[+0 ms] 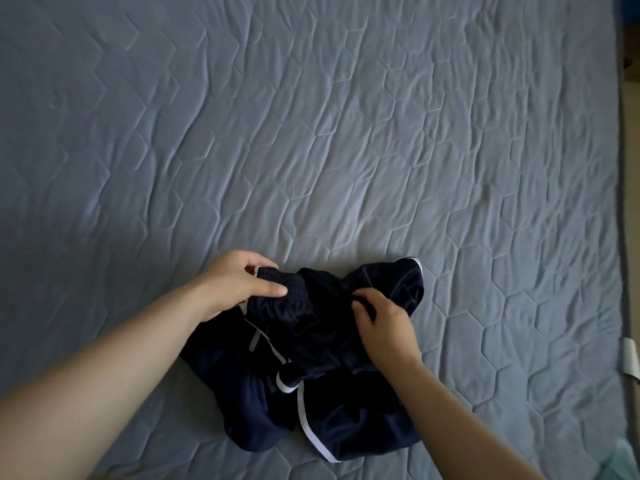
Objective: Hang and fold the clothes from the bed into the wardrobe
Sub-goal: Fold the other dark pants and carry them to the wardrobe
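Observation:
A crumpled pair of dark navy shorts [322, 344] with white trim lies on the grey-blue quilted bed [311, 133], near its front edge. My left hand [239, 285] grips the ribbed waistband at the garment's upper left, thumb on top and fingers curled under. My right hand [384, 323] pinches a fold of the dark fabric at the upper right, fingers curled into the cloth. Both forearms reach in from the bottom of the view. The wardrobe is not in view.
The quilted cover stretches wide and bare to the left, far side and right of the shorts. The bed's right edge [625, 202] runs down the frame's right side, with a white tag [632, 358] on it and a strip of floor beyond.

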